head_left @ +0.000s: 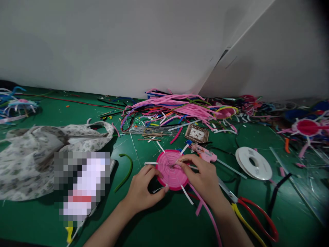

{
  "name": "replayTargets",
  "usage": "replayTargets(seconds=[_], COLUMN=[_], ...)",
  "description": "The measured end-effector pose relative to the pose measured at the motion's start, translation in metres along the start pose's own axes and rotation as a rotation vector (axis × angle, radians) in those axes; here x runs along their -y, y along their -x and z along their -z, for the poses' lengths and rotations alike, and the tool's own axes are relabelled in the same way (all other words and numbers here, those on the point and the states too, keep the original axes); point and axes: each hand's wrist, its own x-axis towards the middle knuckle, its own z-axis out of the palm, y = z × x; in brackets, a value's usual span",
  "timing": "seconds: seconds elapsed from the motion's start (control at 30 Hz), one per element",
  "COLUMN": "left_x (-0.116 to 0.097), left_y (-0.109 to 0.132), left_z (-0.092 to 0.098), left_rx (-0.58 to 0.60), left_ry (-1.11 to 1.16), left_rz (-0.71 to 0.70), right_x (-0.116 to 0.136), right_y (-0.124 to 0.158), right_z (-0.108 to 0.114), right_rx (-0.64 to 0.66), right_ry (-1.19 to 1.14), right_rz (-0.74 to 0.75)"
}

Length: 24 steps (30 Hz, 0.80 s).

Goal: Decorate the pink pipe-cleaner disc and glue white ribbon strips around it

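A round pink coiled disc (167, 166), with white strips sticking out around it like spokes, lies flat between my hands. At its left and lower rim, my left hand (145, 188) grips with curled fingers and thumb. My right hand (202, 175) reaches over the right rim, its fingertips pinched together near the middle of the coil; what lies exactly under them is hidden. From the disc's lower right, a long pink fuzzy strip (207, 211) trails down past my right wrist.
Scissors (250, 214) with red and yellow handles lie by my right forearm. Beyond are a pink glue gun (205, 152), a white spool (254, 163) and a heap of pink strips (177, 106). Patterned fabric (23, 154) and a blurred-out phone-like object (86, 185) lie left.
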Motion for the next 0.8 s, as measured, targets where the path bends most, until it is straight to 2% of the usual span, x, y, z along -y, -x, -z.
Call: replayTargets(seconds=[0.23,0.4,0.57,0.8], left_x=[0.000,0.001,0.001,0.001], left_y=[0.000,0.000,0.000,-0.001], left_z=[0.000,-0.001,0.000,-0.001], left_rx=[0.017,0.016,0.016,0.020], left_ry=[-0.005,-0.010,-0.009,0.028], left_rz=[0.010,0.012,0.014,0.008], right_x=[-0.010,-0.005,-0.001,-0.004], right_y=[0.003,0.003,0.000,0.004], right_z=[-0.006,-0.010,-0.013,-0.017], right_rx=[-0.030,-0.049,-0.003,-0.044], right_ry=[-0.041,0.021,0.065,0.102], right_rz=[-0.069,-0.029,0.049,0.050])
